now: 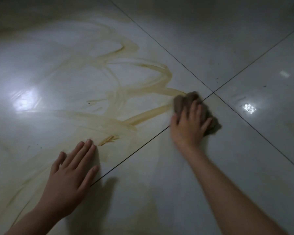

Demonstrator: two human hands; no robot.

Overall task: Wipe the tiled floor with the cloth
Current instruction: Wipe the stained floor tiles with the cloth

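Note:
A crumpled brown cloth (187,99) lies on the glossy white tiled floor (159,184), near where two dark grout lines cross. My right hand (187,125) presses down on the cloth with spread fingers, covering most of it. Yellowish-brown smear streaks (126,92) curve across the tile to the left of the cloth. My left hand (71,177) rests flat on the floor at the lower left, fingers straight, holding nothing.
Grout lines (255,128) divide the floor into large tiles. Bright light reflections (26,99) shine on the left tile and on the right tile. Small dark specks dot the tiles at right.

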